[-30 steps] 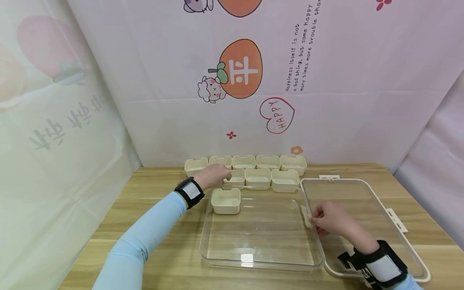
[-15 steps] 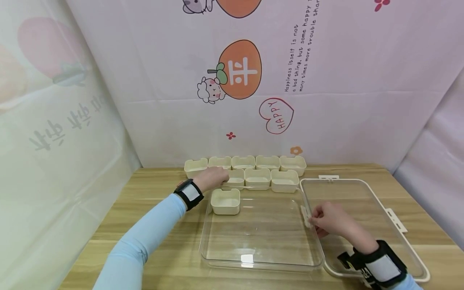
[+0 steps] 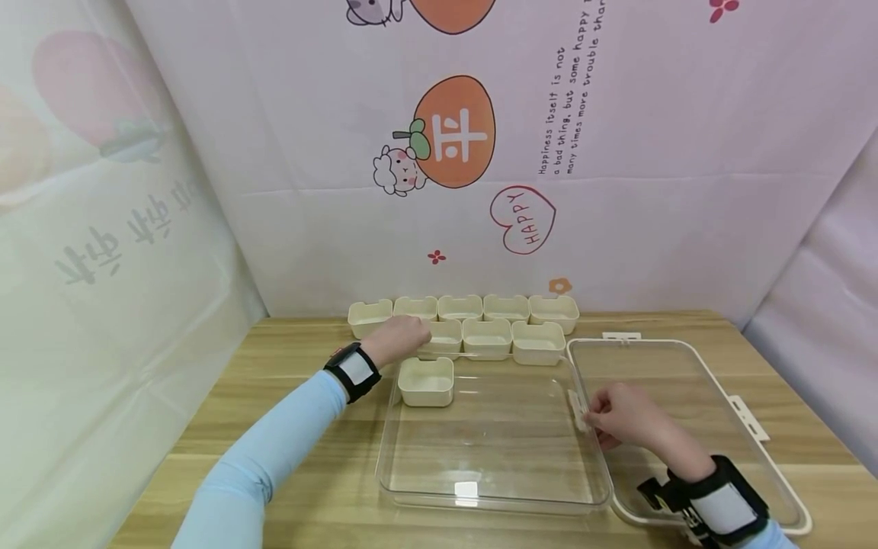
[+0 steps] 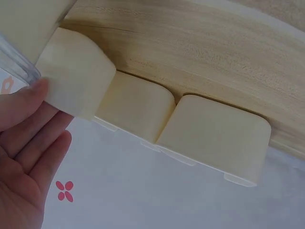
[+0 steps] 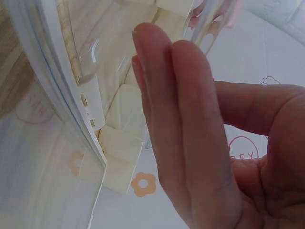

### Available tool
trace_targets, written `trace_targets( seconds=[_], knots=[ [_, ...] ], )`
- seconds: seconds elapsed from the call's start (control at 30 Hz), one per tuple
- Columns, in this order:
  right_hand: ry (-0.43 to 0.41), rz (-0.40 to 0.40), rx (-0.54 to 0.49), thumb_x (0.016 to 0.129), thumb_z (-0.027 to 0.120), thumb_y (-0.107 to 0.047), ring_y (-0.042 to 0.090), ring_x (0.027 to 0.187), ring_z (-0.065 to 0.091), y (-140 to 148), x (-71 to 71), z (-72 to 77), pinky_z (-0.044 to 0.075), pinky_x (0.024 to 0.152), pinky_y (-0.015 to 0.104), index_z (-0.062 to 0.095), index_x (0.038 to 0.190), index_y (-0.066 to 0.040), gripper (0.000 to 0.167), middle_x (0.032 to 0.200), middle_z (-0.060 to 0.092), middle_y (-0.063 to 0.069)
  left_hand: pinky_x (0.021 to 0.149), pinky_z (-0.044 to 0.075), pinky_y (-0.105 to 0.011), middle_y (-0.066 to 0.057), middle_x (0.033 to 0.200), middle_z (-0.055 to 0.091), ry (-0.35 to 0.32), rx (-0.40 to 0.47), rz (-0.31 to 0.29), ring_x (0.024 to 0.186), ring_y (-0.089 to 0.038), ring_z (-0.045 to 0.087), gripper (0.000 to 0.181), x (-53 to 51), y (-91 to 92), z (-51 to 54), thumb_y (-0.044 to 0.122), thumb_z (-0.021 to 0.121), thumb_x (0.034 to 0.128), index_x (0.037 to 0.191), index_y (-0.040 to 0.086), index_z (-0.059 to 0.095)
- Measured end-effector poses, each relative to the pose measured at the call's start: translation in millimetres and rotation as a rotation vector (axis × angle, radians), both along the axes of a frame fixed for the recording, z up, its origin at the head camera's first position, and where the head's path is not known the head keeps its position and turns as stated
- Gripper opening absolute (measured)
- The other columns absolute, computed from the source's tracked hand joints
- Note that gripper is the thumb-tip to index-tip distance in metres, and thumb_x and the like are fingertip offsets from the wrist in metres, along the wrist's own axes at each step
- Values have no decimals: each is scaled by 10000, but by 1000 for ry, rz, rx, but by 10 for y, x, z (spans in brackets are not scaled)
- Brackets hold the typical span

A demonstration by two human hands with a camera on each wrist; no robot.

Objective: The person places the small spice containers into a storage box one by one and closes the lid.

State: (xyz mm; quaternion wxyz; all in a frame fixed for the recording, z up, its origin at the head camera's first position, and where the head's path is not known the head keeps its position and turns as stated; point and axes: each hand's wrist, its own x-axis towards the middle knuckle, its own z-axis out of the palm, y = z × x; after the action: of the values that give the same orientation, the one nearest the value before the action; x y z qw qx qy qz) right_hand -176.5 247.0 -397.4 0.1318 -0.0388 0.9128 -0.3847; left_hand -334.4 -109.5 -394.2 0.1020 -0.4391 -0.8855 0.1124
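Observation:
My left hand (image 3: 396, 338) is at the left end of the front row of small cream bins (image 3: 487, 339). In the left wrist view its thumb and fingers pinch the rim of one cream bin (image 4: 76, 71), mostly hidden by the hand in the head view. A single cream bin (image 3: 426, 383) sits in the far left corner of the clear plastic box (image 3: 494, 502). My right hand (image 3: 627, 415) holds the box's right wall, beside a white latch (image 3: 577, 409); its exact contact is partly hidden. In the right wrist view its fingers (image 5: 195, 124) are fairly straight, thumb opposite.
To the right of the box lies a clear lid (image 3: 693, 427) with a cream rim and side latches. Behind, a back row of cream bins (image 3: 507, 306) stands against the printed cloth (image 3: 309, 152). Everything rests on a wood-grain table (image 3: 274, 427).
The left hand has shifted very slightly left and down at the bin row. The right hand, the box and the lid stay where they were.

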Motion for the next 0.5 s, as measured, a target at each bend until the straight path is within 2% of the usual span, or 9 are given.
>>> trace_targets(
  seconds=[0.2, 0.5],
  knots=[
    [3, 2, -6, 854, 624, -41, 189, 579, 664, -7, 8, 4, 561, 529, 304, 579, 770, 38, 124, 677, 648, 85, 535, 445, -245, 6, 652, 598, -8, 38, 18, 569, -93, 483, 258, 30, -25, -5, -97, 531, 795, 664, 115, 594],
    [7, 0, -10, 851, 625, -38, 192, 577, 664, -10, 13, 16, 562, 530, 312, 572, 762, 28, 123, 667, 640, 79, 555, 480, -246, 2, 669, 621, 52, 62, 5, 594, -111, 554, 208, 51, -71, -1, -82, 544, 754, 702, 102, 626]
  ],
)
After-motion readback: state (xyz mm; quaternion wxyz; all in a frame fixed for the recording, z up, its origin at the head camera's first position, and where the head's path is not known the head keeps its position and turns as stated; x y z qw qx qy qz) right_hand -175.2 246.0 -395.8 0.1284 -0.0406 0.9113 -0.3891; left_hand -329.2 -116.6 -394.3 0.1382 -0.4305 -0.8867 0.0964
